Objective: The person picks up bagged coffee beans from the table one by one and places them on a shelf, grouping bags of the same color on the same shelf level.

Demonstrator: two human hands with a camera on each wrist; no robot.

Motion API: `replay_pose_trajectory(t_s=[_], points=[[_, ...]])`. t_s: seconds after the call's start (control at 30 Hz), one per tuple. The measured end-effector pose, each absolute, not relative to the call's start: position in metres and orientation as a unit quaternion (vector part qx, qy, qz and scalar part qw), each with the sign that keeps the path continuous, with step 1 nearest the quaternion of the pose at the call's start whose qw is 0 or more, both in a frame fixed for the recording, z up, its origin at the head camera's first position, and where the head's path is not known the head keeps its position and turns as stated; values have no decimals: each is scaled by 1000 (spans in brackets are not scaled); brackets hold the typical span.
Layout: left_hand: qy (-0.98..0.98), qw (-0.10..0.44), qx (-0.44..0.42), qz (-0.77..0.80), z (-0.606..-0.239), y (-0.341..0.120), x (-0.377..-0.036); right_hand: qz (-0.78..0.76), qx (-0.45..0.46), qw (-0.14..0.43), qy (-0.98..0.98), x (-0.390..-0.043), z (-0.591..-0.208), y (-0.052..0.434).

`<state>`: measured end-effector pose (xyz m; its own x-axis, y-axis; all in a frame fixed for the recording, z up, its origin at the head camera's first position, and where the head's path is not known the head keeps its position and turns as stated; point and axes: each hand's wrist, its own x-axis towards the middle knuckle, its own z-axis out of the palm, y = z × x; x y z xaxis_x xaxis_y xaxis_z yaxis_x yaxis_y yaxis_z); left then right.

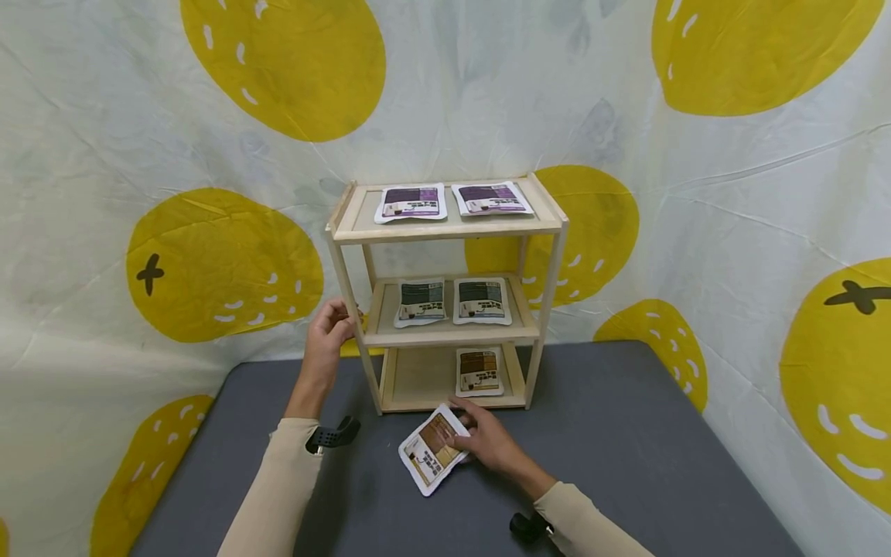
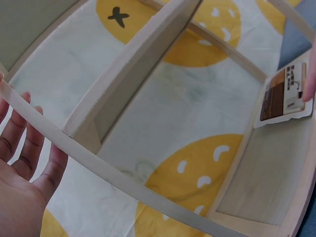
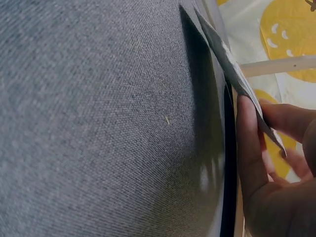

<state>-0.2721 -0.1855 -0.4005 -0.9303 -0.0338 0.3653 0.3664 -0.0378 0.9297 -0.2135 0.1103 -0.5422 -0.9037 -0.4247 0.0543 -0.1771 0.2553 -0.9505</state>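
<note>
A three-tier wooden shelf (image 1: pixel 445 228) stands at the back of the grey table (image 1: pixel 626 433). My left hand (image 1: pixel 332 325) rests with fairly straight fingers against its left front post (image 2: pixel 123 177), at the height of the middle tier. My right hand (image 1: pixel 465 438) pinches a brown-and-white packet (image 1: pixel 431 450) just in front of the bottom tier. One edge of this packet (image 3: pixel 232 69) is tilted up off the table, with the thumb (image 3: pixel 249 143) under it. In the left wrist view the packet (image 2: pixel 284 94) shows with a fingertip on it.
Two purple packets (image 1: pixel 411 203) lie on the top tier, two dark packets (image 1: pixel 421 302) on the middle tier and one brown packet (image 1: pixel 479 371) on the bottom tier. A white cloth with yellow shapes (image 1: pixel 223 263) hangs close behind and beside the table.
</note>
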Motion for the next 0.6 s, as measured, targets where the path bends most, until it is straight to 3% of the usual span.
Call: replay_pose_trajectory(t_s=[0.13,0.43,0.6], points=[[-680,143,-121,-709,-401,-186,-273,-581,-207,117,778,-215,-541,113],[-680,142,-126,-708,-402,-186,-272,-495,-251,63,829,-217,-543,113],[-681,144,-127,-707,-402,-185,-272,-503,-247,64,826,-217,-542,111]])
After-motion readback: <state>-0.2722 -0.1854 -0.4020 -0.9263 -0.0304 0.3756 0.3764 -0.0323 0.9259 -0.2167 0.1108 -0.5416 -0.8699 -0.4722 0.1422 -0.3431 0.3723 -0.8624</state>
